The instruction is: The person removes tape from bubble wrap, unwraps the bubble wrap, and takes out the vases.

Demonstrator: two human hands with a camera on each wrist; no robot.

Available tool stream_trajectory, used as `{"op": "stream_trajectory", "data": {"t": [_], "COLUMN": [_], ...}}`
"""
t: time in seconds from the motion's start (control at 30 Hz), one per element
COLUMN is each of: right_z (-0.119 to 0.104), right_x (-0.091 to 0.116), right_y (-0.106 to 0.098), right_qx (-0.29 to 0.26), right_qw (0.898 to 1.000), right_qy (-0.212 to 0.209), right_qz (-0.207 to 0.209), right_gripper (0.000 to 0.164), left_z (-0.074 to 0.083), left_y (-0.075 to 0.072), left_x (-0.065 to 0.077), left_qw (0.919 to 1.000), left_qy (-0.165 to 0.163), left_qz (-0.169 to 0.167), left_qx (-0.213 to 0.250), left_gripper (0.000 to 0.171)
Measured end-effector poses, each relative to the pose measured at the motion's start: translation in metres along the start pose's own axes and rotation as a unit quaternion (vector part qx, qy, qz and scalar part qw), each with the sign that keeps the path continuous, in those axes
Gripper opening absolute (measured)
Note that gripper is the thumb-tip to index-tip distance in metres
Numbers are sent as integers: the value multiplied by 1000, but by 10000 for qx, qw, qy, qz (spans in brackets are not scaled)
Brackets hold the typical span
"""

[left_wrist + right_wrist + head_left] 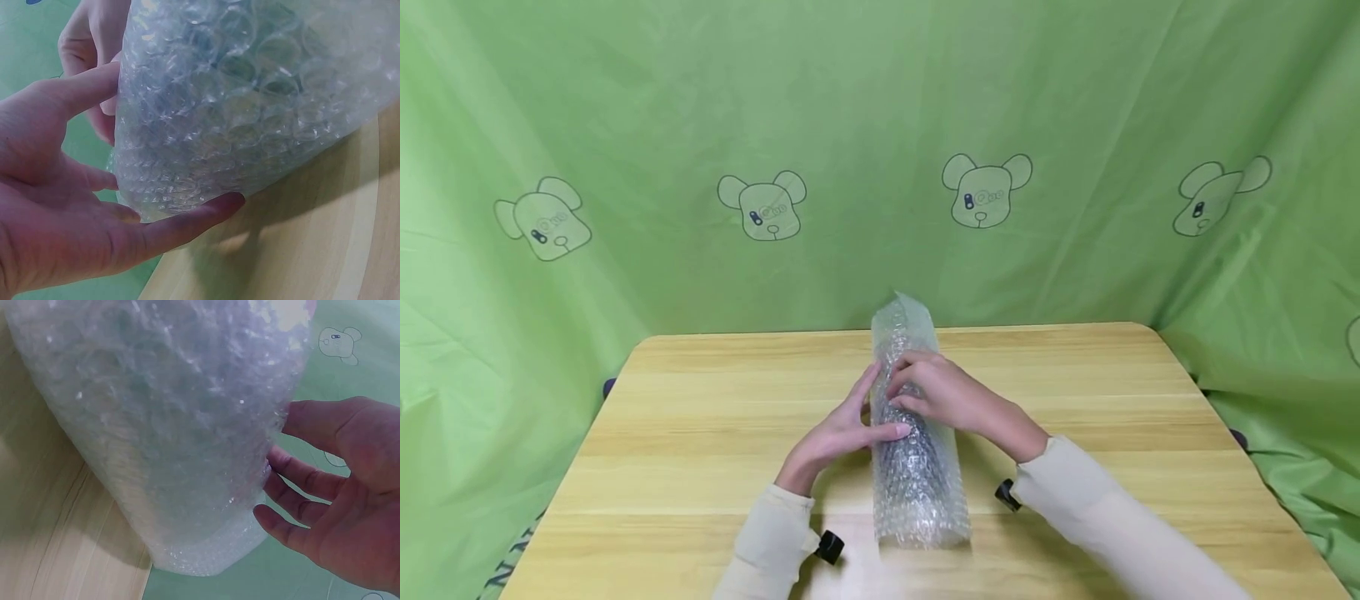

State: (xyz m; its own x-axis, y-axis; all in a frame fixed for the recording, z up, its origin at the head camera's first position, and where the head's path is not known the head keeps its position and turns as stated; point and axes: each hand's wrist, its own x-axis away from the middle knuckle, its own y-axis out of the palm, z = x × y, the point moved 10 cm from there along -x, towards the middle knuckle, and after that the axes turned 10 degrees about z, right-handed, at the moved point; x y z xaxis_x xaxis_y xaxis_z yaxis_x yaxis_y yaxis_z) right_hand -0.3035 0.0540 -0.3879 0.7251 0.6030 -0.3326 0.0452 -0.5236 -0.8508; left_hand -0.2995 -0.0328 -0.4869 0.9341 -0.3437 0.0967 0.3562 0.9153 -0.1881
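Note:
A roll of bubble wrap (917, 492) lies lengthwise on the table, its far end reaching toward the back edge. Something dark shows faintly through its layers; what it is cannot be made out. My left hand (842, 429) rests against the roll's left side, the thumb laid across the top and the other fingers extended along the side. From the right, my right hand (947, 392) reaches over the roll, with bent fingers and thumb pinching at the wrap's upper surface. In the right wrist view, the bubble wrap (181, 444) hides the fingertips of the right hand (337, 487).
The wooden table (700, 417) has rounded back corners. Green fabric (865, 100) with printed bear heads hangs behind it and on both sides. Black wrist devices, one on the left (830, 547) and one on the right (1007, 495), sit at the pale sleeves.

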Motion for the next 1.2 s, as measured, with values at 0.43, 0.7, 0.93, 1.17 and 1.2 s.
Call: {"op": "stream_trajectory", "data": {"t": [0.43,0.7,0.93,1.17,1.2], "right_z": [-1,1,2,8,9], "right_x": [-8,-9,-9,-8,-7], "right_y": [6,9,12,12,12], "right_qx": [192,104,108,-3,-43], "right_qw": [9993,9994,9993,9990,9990], "right_qy": [-103,-41,-2,196,216], "right_qz": [-289,-325,-356,-405,-400], "right_gripper": [13,9,13,8,8], "left_z": [4,3,0,-1,-1], "left_y": [-3,-1,-4,1,1], "left_x": [0,-1,0,-1,-1], "left_qw": [10000,9999,9999,10000,10000], "left_qy": [22,86,27,0,3], "left_qz": [13,-17,99,32,29], "left_qx": [34,108,51,39,31], "left_gripper": [117,116,116,117,117]}}
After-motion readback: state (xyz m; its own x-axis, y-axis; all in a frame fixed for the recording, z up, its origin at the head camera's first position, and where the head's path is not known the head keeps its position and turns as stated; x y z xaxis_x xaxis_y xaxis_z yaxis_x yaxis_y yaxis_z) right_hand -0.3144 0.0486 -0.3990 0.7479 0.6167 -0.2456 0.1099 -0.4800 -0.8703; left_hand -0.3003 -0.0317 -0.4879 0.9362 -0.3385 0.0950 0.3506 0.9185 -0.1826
